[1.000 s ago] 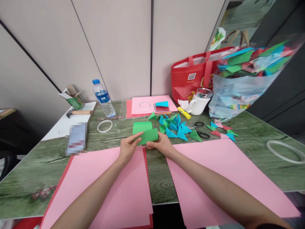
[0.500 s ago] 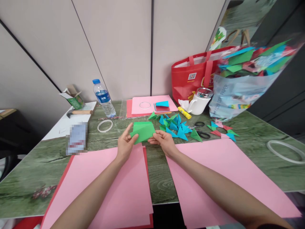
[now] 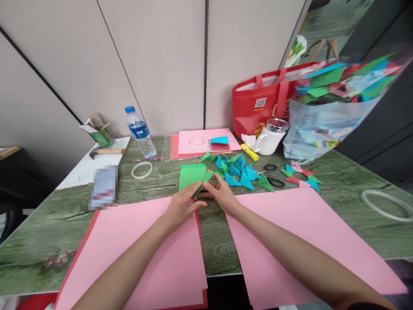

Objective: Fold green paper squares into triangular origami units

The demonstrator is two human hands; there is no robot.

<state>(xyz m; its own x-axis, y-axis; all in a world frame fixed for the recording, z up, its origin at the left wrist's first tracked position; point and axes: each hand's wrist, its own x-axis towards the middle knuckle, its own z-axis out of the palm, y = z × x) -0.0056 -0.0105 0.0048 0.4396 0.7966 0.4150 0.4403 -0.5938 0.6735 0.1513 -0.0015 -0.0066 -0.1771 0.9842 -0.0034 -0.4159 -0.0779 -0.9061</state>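
A folded green paper piece (image 3: 206, 177) is held between my two hands above the middle of the table. My left hand (image 3: 184, 202) presses its fingers on the near left side of the paper, with the thumb stretched out. My right hand (image 3: 220, 192) pinches the right end. Just behind lies a stack of green paper sheets (image 3: 190, 173), partly covered by the held piece and my left fingers. To the right of my hands is a heap of blue and green folded paper pieces (image 3: 237, 168).
Pink sheets (image 3: 155, 258) lie under both forearms. Black-handled scissors (image 3: 274, 181), a yellow glue stick (image 3: 250, 152) and a white mug (image 3: 272, 140) stand or lie at the right. A water bottle (image 3: 140, 133), tape roll (image 3: 142, 170) and hammer (image 3: 108, 151) are at the left.
The held green paper has been folded narrower and turned on a slant. My left hand has moved right and nearer, uncovering the green stack behind.
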